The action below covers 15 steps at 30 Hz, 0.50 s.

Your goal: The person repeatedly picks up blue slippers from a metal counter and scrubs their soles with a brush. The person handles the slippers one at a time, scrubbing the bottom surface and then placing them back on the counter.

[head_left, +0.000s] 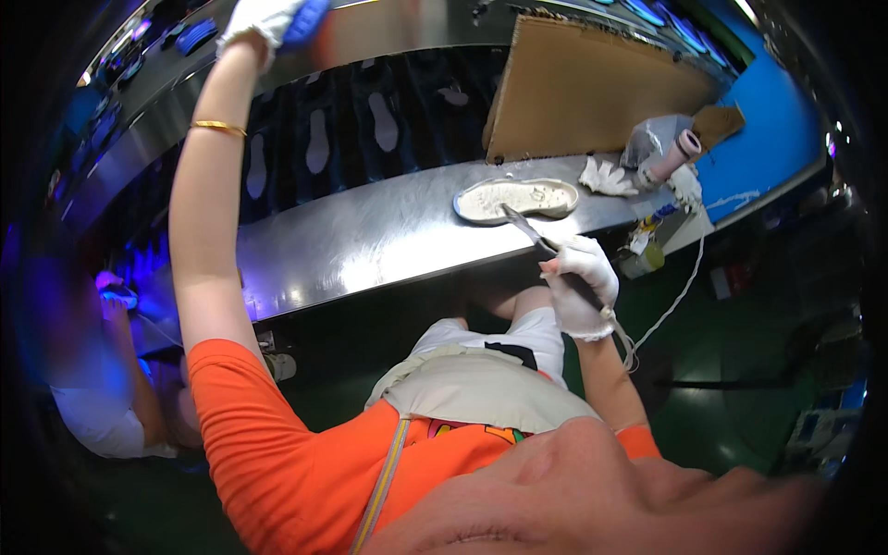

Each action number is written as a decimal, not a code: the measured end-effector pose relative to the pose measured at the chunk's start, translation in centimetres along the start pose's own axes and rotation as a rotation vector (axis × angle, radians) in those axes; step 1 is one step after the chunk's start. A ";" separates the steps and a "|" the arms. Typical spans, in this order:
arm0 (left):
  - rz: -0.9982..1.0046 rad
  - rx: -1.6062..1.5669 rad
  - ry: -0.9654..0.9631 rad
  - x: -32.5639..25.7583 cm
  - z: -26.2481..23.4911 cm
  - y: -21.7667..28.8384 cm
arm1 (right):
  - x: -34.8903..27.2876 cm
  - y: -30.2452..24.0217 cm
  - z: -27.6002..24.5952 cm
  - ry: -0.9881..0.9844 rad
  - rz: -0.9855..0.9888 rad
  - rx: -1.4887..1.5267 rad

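- brush (532,233) — thin dark handle, held in right hand (581,287), white glove, grip clamped round the handle; bristle end reaches up-left to the edge of the shoe sole
- shoe sole (516,198) — whitish, lies flat on the steel table (370,242), near its front edge, just above the right hand; blue rim on its left end
- white cord (668,313) hangs from the right hand area, runs up right toward the table end
- left hand (262,20) — white glove, arm stretched far up over the conveyor; closed on a blue thing (307,20), blurred, cannot tell what it is
- gold bangle (219,127) on left forearm
- conveyor belt (370,129) — dark, behind the table, pale sole shapes lying on it in rows
- cardboard sheet (592,88) leaning at back right of table
- spare white gloves (607,176) on table right of the sole, pink roll (673,155) and plastic bag (652,134) just beside
- another person (106,398), white sleeve, at lower left, well apart
- person wears an orange shirt and beige apron
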State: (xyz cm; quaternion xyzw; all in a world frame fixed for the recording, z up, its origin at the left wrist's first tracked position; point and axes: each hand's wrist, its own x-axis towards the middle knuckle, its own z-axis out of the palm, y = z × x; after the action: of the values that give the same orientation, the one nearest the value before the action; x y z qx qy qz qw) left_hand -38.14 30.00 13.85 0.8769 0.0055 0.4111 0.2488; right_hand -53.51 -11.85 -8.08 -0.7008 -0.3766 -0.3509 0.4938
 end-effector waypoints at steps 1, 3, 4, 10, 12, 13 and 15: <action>0.049 -0.102 0.053 -2.5 0.7 1.8 | -1.0 0.8 0.1 0.066 0.164 0.135; 0.079 -0.439 -0.013 -6.7 4.2 4.3 | -2.8 2.9 -0.7 0.176 0.412 0.359; 0.044 -0.661 -0.124 -8.8 4.6 4.3 | -2.6 3.0 -0.7 0.197 0.490 0.453; -0.740 -1.626 -0.754 -22.9 10.6 2.5 | -1.2 3.2 -0.4 0.179 0.691 0.521; -0.652 -1.925 -0.800 -27.4 13.8 2.3 | -0.8 3.1 0.2 0.149 0.746 0.534; -0.717 -2.038 -0.738 -29.0 14.2 3.4 | -0.8 3.3 0.3 0.117 0.738 0.522; -0.813 -2.199 -0.690 -30.5 14.6 5.1 | -0.3 3.5 0.7 0.066 0.732 0.489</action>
State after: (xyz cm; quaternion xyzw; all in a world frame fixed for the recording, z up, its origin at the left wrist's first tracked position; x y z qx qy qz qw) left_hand -48.75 12.72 -13.68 0.1966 -0.1378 -0.1653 0.9566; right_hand -50.47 -12.00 -10.01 -0.6390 -0.1598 -0.0755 0.7486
